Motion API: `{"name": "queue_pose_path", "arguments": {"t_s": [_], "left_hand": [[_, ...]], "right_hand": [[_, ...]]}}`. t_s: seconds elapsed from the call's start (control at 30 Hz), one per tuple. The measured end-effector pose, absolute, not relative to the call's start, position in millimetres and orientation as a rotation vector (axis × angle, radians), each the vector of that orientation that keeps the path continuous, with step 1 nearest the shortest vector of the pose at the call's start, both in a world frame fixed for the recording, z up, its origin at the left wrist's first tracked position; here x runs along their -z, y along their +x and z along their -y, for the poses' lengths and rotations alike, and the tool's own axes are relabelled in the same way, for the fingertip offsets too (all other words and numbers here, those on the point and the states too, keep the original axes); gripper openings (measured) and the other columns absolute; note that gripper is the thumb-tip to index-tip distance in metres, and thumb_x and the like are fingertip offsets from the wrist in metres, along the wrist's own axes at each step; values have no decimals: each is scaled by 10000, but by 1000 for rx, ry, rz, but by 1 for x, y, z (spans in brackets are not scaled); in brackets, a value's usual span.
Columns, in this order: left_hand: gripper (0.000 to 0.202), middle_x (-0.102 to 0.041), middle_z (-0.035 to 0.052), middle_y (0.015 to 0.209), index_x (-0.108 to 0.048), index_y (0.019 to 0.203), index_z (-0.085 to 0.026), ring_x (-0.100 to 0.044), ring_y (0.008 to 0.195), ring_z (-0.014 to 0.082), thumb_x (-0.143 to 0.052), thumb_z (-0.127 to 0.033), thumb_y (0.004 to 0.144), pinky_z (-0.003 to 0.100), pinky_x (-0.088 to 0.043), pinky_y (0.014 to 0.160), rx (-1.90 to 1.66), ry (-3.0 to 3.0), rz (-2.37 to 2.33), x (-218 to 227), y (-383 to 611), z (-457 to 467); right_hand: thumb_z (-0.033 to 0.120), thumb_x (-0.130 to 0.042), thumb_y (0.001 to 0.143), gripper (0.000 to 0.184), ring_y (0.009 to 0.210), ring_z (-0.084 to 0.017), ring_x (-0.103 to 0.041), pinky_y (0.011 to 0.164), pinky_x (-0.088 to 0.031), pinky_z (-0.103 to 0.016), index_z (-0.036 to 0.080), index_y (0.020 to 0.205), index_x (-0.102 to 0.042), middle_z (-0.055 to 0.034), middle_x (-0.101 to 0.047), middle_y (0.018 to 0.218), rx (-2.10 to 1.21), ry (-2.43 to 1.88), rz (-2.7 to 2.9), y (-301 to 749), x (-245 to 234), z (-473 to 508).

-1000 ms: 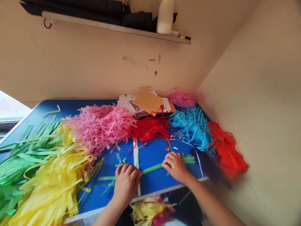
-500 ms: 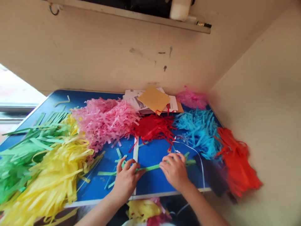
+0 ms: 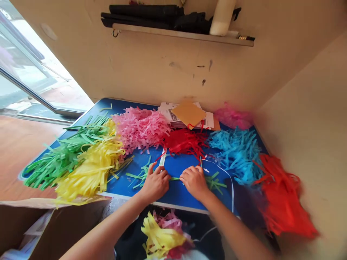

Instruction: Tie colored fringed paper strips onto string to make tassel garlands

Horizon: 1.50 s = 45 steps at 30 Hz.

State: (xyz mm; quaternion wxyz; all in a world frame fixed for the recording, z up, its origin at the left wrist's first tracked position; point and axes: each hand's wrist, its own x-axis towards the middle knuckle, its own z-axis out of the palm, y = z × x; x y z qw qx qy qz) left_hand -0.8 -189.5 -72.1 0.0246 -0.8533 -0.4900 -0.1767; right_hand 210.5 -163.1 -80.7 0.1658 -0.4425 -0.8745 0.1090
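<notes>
Both hands grip one green tissue-paper tassel over the blue table (image 3: 179, 166). My left hand (image 3: 156, 182) is closed round its left part, and green fringe (image 3: 138, 176) fans out beyond the fingers. My right hand (image 3: 195, 180) is closed on the right part, with more fringe (image 3: 216, 182) spreading out past it. Between the hands a short twisted length of the green tassel (image 3: 174, 178) shows. A thin white string (image 3: 225, 169) curves over the table to the right of my right hand. The fingertips are partly hidden.
Heaps of green (image 3: 62, 155), yellow (image 3: 92, 166), pink (image 3: 143, 128), dark red (image 3: 185, 141), blue (image 3: 238, 153) and orange-red fringe (image 3: 284, 195) ring the hands. Papers (image 3: 166, 108) lie at the back under a shelf (image 3: 184, 35). Yellow and pink fringe (image 3: 162, 234) is on my lap. An open cardboard box (image 3: 48, 231) stands lower left.
The view has shifted left and back, showing the doorway and box. My hands have come closer together, and the green tassel between them is shorter and more bunched.
</notes>
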Motion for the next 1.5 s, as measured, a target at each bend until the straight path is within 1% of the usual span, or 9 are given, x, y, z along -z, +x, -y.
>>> {"name": "queue_pose_path", "arguments": {"t_s": [0.3,0.43,0.5,0.67,1.03,1.17,1.27,1.37,1.5], "left_hand": [[112,-675,19,777,-671,788,-216,-592,940,228,-580,-210,853,527,-265,1066,551,-2684,1352,67,-5,180],[178,-651,5,711,-643,719,-206,-601,873,204,-558,-141,862,492,-291,1042,601,-2642,1286,71,-4,178],[197,-646,2,701,-638,710,-209,-603,863,199,-556,-132,871,474,-300,1032,606,-2626,1302,74,-5,180],[164,-683,0,777,-676,845,-245,-611,881,200,-558,-145,898,456,-299,1015,615,-2661,1323,79,-15,192],[153,-686,23,865,-707,790,-253,-599,852,199,-604,-316,884,408,-347,883,763,-2723,1723,76,-36,192],[133,-676,34,850,-686,737,-241,-589,894,236,-619,-283,844,461,-342,917,626,-2653,1796,68,-25,191],[139,-692,32,937,-706,882,-285,-575,997,271,-622,-190,826,541,-268,1020,512,-2651,1666,62,-17,190],[316,-707,1,951,-694,1015,-361,-576,1024,261,-591,-113,849,559,-204,1079,487,-2743,1355,60,-13,192],[264,-713,-1,901,-716,963,-333,-591,991,254,-592,-125,858,552,-243,1078,492,-2788,1260,62,-9,191]], "right_hand": [[248,-620,906,152,884,-184,-544,873,-273,-379,219,768,-677,-12,-694,859,-282,-1366,2507,204,64,166],[296,-660,873,139,994,-225,-523,920,-267,-417,224,991,-654,-49,-672,1049,-60,-1323,2475,185,63,176],[209,-606,903,50,951,-213,-526,904,-278,-407,200,944,-633,-47,-672,970,59,-1239,2526,178,72,182],[123,-497,951,153,843,-180,-523,870,-286,-380,189,878,-615,-19,-650,816,148,-1185,2509,198,94,190],[203,-675,858,115,854,-155,-544,784,-290,-314,219,745,-665,15,-654,840,-400,-1513,2198,231,86,186],[180,-653,824,129,847,-172,-539,762,-280,-322,211,699,-642,9,-645,811,-435,-1691,2191,223,78,178],[196,-681,782,68,868,-194,-542,780,-273,-346,217,734,-637,6,-659,811,-421,-1741,2228,218,69,174],[159,-654,812,76,950,-213,-539,854,-257,-394,234,801,-654,-5,-689,867,-340,-1594,2353,217,61,175],[187,-580,904,101,969,-201,-530,911,-246,-421,238,903,-667,-22,-701,960,-170,-1227,2561,212,62,179]]}}
